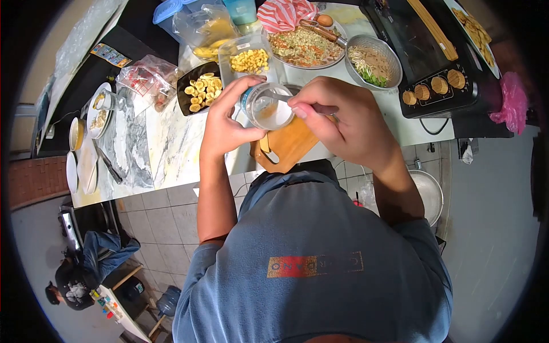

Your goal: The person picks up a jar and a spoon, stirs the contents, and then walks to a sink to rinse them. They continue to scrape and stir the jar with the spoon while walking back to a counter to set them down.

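My left hand is wrapped around a clear jar with a blue label band, tilted so its mouth faces me. White contents show inside, with a brownish patch at one side. Between the thumb and fingers of my right hand is a metal spoon, its shaft reaching over the jar's rim; its tip cannot be made out. Below both hands lies a wooden cutting board at the counter's front edge. Beyond the jar stand a dark bowl of sliced bananas and a clear tub of diced yellow pieces.
A plate of chopped mix and a metal strainer with sprouts and greens stand at the back. A stove is at right. A knife and plates lie left. Another person is at lower left.
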